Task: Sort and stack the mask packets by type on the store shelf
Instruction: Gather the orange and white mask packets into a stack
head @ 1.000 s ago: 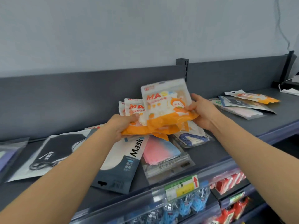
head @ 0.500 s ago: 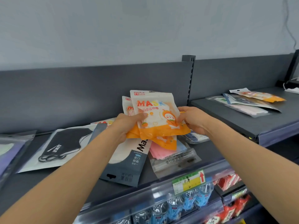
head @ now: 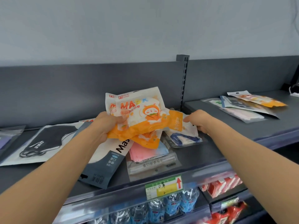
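My left hand grips a bunch of orange-and-white "MASK" packets by their left side, lifted above the grey shelf. My right hand reaches to the right of the bunch and pinches the edge of another orange-and-white packet, which lies on a clear packet holding a blue mask. Under the bunch lie a dark blue and white "Mask" packet and a clear packet of pink masks.
A black mask in a clear packet lies at the left. On the raised shelf section to the right sits a small pile of mixed packets. A grey upright post divides the two sections. Bottles and red boxes fill the shelves below.
My right hand has let go of the held bunch and moved right to a packet lying on the shelf. The left hand keeps the bunch, now tilted and crumpled.
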